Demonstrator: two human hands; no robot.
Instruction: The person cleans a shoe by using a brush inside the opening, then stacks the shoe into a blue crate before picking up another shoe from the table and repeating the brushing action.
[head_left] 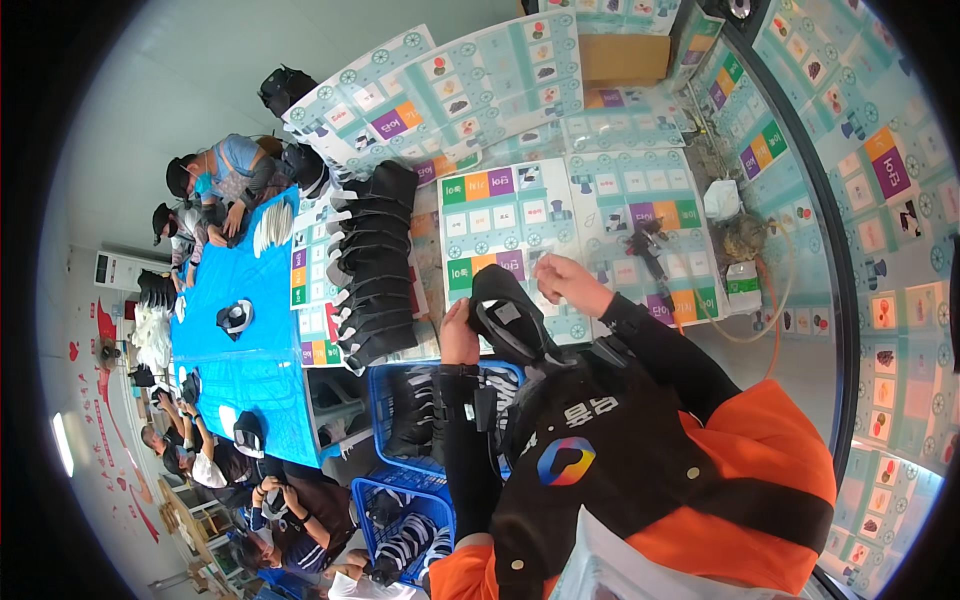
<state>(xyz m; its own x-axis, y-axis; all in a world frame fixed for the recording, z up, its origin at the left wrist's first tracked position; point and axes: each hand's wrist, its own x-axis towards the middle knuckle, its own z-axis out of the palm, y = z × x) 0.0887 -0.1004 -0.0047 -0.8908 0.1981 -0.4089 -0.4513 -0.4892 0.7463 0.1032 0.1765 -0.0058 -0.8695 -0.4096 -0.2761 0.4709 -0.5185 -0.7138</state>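
Note:
A black cap (508, 310) with a pale inside and a small white label hangs in front of my body. My left hand (460, 334) is wrapped round its left edge. Just right of the cap, my right hand (570, 284) hovers apart from it with the fingers curled together. Whether anything small is pinched there cannot be made out. Beneath both hands lies a printed board (505, 215) with coloured panels. To the left runs a long row of nested black caps (375, 260) with pale linings showing.
A dark hand tool (650, 255) with a hose lies on the boards at right. Blue baskets (372, 420) of dark and striped items stand below left. Several people work around a blue-covered table (260, 300). Printed panels (450, 90) rise behind the bench.

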